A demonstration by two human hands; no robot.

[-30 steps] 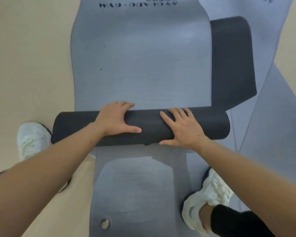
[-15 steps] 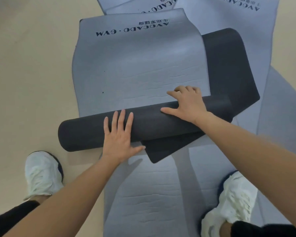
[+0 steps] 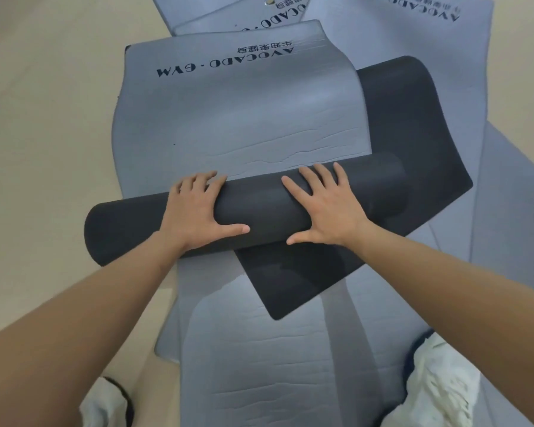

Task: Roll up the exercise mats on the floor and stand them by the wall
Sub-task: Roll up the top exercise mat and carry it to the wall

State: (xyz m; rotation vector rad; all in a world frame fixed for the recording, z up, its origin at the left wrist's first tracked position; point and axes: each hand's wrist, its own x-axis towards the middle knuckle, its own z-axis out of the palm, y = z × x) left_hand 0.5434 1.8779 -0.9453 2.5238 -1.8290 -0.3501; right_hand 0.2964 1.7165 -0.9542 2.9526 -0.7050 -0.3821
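Note:
A grey exercise mat (image 3: 238,118) printed "AVOCADO · GYM" lies on the floor, its near part wound into a dark roll (image 3: 259,208) that lies crosswise and slightly skewed. My left hand (image 3: 198,211) presses on the roll left of centre, fingers curled over its far side. My right hand (image 3: 324,208) lies on top right of centre, fingers spread and thumb on the near side. A dark flap (image 3: 293,282) sticks out from under the roll toward me. Dark mat underside (image 3: 413,131) shows to the right.
Several more grey mats overlap beneath and beyond: one under my feet (image 3: 259,365), others at the top right (image 3: 413,32) and right (image 3: 512,226). My white shoes (image 3: 441,383) (image 3: 105,402) stand at the bottom. Beige floor (image 3: 43,134) lies to the left.
The roll has moved farther along the mat toward its printed end. My left hand has shifted from the roll's near side up over its top; my right hand has slid back a little.

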